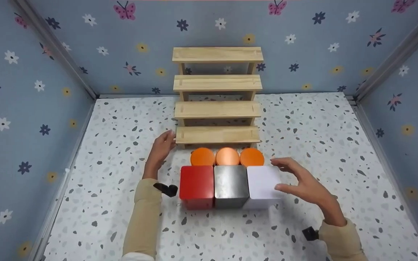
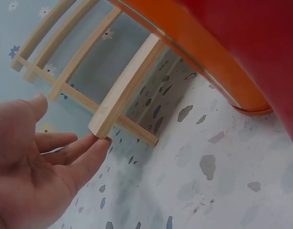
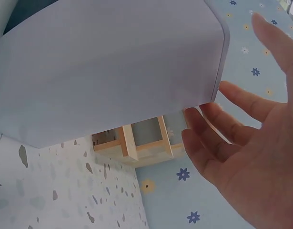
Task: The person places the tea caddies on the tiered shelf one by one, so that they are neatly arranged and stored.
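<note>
A light wooden stepped rack (image 1: 218,135) stands against the back wall. My left hand (image 1: 161,146) is at the left end of its lowest step; in the left wrist view the fingertips (image 2: 96,148) meet the step's end, fingers loosely extended. In front of the rack, a red box (image 1: 196,182), a dark grey box (image 1: 231,182) and a white box (image 1: 261,182) stand side by side. My right hand (image 1: 301,181) is spread at the white box's right side, its fingers and thumb apart, gripping nothing. Whether its fingertips touch the box, I cannot tell.
Between the boxes and the rack sit three round orange-topped containers (image 1: 202,157) in a row, their lower parts mostly hidden. Flower-patterned blue panels (image 1: 122,47) rise at the back and both sides of the speckled white surface (image 1: 310,134).
</note>
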{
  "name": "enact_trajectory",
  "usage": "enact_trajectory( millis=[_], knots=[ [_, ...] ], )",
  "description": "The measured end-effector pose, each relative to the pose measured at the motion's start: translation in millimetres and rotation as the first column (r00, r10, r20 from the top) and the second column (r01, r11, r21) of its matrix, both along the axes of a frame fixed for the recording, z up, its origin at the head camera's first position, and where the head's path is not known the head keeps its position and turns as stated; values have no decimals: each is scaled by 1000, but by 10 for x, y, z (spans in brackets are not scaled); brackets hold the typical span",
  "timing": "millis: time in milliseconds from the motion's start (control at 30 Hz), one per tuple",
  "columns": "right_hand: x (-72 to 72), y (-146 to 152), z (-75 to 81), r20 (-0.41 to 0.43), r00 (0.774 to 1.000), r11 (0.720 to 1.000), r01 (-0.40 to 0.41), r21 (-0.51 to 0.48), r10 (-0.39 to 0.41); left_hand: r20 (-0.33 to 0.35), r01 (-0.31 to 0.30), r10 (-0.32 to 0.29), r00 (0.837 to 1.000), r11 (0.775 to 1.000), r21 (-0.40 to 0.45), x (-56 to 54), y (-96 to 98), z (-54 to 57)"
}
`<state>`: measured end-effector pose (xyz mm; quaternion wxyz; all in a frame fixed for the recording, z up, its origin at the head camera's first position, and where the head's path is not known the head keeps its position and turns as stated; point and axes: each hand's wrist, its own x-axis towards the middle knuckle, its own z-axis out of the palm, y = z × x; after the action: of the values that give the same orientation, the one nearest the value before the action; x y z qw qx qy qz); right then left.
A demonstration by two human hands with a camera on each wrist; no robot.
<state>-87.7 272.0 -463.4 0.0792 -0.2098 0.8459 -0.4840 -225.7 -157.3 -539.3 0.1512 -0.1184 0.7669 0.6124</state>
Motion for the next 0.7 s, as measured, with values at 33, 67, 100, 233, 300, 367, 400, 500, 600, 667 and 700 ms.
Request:
enact_trajectory(
  millis=[33,67,100,233,300,367,400,500,600,667,700],
  knots=[
    [15,-8,6,9,1000,1000,1,3,-1,-7,-3,3,1000,1000,7,-2,-7,-12],
    [31,-22,18,19,1000,1000,2,6,-2,-12,-8,8,1000,1000,11,-4,-13,-25],
    [48,-35,32,29,1000,1000,3,7,-3,-19,-7,7,1000,1000,12,-8,-18,-37],
    [120,-107,142,54,999,1000,4,12,-5,-8,-8,8,1000,1000,13,-27,-27,-73],
    [155,-134,202,50,999,1000,-8,13,7,1,-7,7,1000,1000,24,-37,-17,-85],
    [183,-150,240,39,999,1000,-30,3,29,-6,-10,11,1000,999,46,-44,-4,-96],
    [194,-153,250,32,999,999,-41,-4,41,-11,-11,11,1000,998,55,-49,3,-101],
    [219,-150,247,13,998,998,-64,-23,64,-26,-13,15,1000,998,62,-63,26,-116],
    [232,-154,235,-4,998,998,-64,-17,64,-26,-18,19,999,999,50,-71,29,-124],
    [239,-159,233,-9,998,998,-57,0,57,-23,-19,19,1000,999,32,-77,29,-132],
    [242,-162,231,-12,998,998,-55,8,55,-23,-21,22,999,999,26,-79,29,-136]
  ],
)
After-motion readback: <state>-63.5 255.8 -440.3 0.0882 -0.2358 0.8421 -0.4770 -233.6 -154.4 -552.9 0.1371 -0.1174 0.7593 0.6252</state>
